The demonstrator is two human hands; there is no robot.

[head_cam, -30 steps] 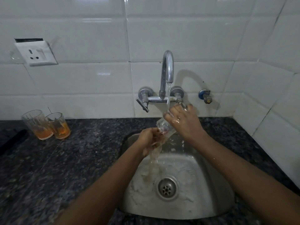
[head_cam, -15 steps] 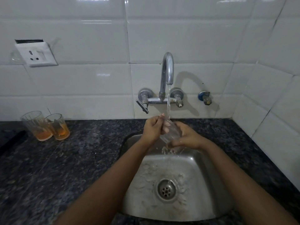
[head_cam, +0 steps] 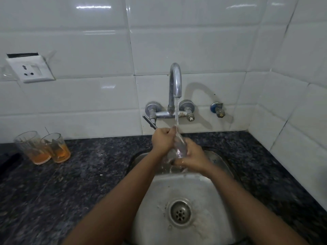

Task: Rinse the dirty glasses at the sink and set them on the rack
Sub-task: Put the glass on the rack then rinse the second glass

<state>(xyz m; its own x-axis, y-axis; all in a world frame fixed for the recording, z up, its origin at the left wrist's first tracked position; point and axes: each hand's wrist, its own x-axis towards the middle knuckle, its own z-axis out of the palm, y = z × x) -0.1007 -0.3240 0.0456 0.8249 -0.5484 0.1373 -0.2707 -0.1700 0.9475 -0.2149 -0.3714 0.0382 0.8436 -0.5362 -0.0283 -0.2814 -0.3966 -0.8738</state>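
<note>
Just above the middle of the frame both hands meet under the running tap [head_cam: 175, 89], over the back edge of the steel sink [head_cam: 212, 191]. Between them is a clear glass [head_cam: 180, 145], tilted with its rim up toward the stream of water [head_cam: 177, 112], which falls straight from the spout onto the rim and spills down off the base into the basin. The left hand [head_cam: 162, 140] has its fingers curled at the glass's upper end, the fingertips at or inside the rim; exactly how deep they go cannot be told through the blur and water. The right hand [head_cam: 193, 159] wraps around the lower body and base of the glass from below and the right, fingers curled about it. The drain [head_cam: 180, 212] sits low in the frame, in the centre of the basin. At the left edge of the frame, on the dark speckled counter [head_cam: 79, 183] against the white tiled wall [head_cam: 194, 41], stand two dirty glasses [head_cam: 43, 147], touching side by side, each with orange liquid at the bottom. A white socket [head_cam: 30, 69] is mounted on the wall at upper left, and a small valve [head_cam: 217, 109] sits right of the tap
</note>
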